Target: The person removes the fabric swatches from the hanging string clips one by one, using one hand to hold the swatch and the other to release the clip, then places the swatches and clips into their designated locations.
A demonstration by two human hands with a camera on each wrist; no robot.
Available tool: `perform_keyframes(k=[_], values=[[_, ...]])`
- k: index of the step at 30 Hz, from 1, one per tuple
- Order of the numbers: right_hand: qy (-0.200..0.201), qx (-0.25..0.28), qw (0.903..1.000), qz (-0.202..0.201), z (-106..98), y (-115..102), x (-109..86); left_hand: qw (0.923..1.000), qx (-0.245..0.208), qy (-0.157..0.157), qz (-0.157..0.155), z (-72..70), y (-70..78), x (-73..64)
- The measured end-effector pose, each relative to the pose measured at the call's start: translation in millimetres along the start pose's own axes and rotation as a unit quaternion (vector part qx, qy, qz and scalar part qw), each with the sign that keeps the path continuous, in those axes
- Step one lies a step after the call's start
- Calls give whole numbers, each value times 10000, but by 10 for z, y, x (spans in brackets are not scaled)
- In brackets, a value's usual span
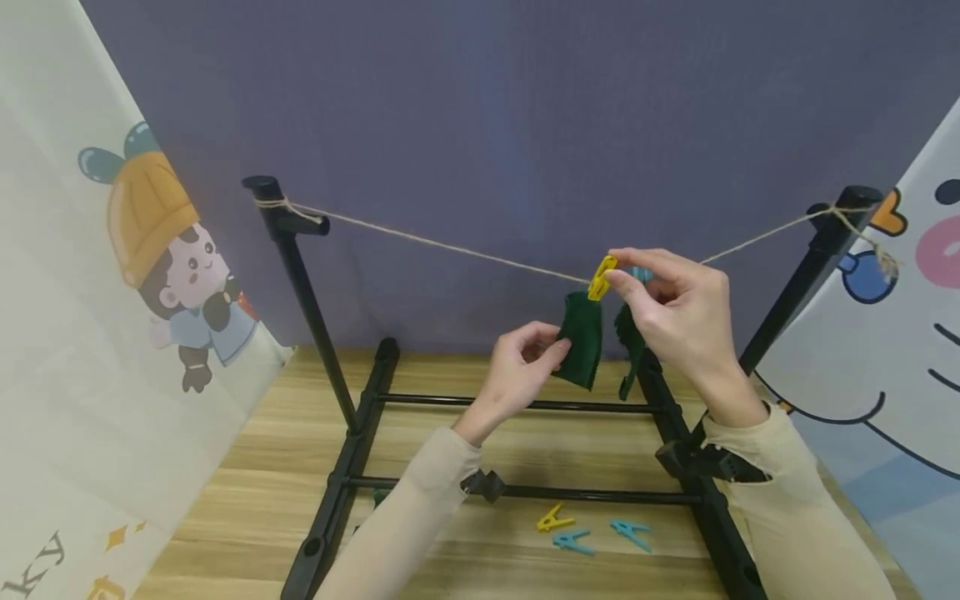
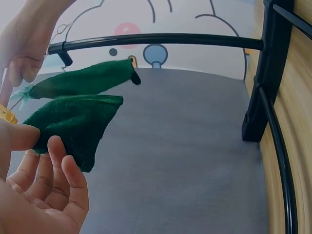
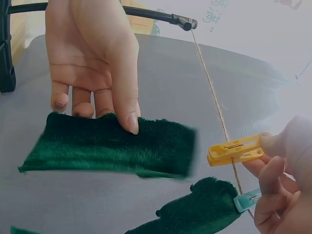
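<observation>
Between the thumb and fingers of my left hand (image 1: 519, 367) is a small dark green cloth (image 1: 581, 346), hanging just below the line. My right hand (image 1: 686, 321) pinches a yellow clothespin (image 3: 235, 150) at its handle end, with its nose across the twine (image 3: 210, 90). In the right wrist view a gap shows between this cloth and the yellow clothespin. Beside it, a second green piece (image 3: 197, 209) hangs from the twine by a light blue clothespin (image 3: 247, 199). My right hand partly hides that clothespin in the head view.
The twine runs between two black posts (image 1: 307, 292) of a frame on a wooden table (image 1: 247, 500). Below, on the table, lie another yellow clothespin (image 1: 553, 520) and two blue clothespins (image 1: 573, 542). A grey-blue panel (image 1: 450, 125) stands behind.
</observation>
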State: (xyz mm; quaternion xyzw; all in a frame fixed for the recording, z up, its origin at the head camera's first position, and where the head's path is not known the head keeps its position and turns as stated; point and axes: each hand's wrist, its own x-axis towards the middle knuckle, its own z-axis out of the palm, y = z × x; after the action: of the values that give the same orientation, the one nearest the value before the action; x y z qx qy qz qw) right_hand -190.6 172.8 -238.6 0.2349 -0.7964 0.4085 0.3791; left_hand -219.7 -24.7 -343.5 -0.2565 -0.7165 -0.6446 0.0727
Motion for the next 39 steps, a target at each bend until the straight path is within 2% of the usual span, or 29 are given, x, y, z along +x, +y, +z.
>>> perform_keyframes(k=[8,13,19,21,24,28,39], values=[[399,167,9983,-378,-12,7,4,9999,117,56,85,-49,-32,-9],[607,255,9964,-530,-12,0,4,9998,172,79,19,-89,-55,-35],[909,411,9933,-581,15,2,-10,9990,441,9,-110,-112,-98,-79],[1018,464,9918,-620,20,6,-16,9983,569,88,-130,-115,-103,-93],[1133,566,9897,-670,27,14,-25,9952,871,395,-201,-118,-101,-107],[1165,658,9887,-673,32,24,-47,9905,1129,731,-299,-133,-110,-110],[919,672,9918,-585,44,48,-163,9908,1034,817,-310,-236,-193,-140]])
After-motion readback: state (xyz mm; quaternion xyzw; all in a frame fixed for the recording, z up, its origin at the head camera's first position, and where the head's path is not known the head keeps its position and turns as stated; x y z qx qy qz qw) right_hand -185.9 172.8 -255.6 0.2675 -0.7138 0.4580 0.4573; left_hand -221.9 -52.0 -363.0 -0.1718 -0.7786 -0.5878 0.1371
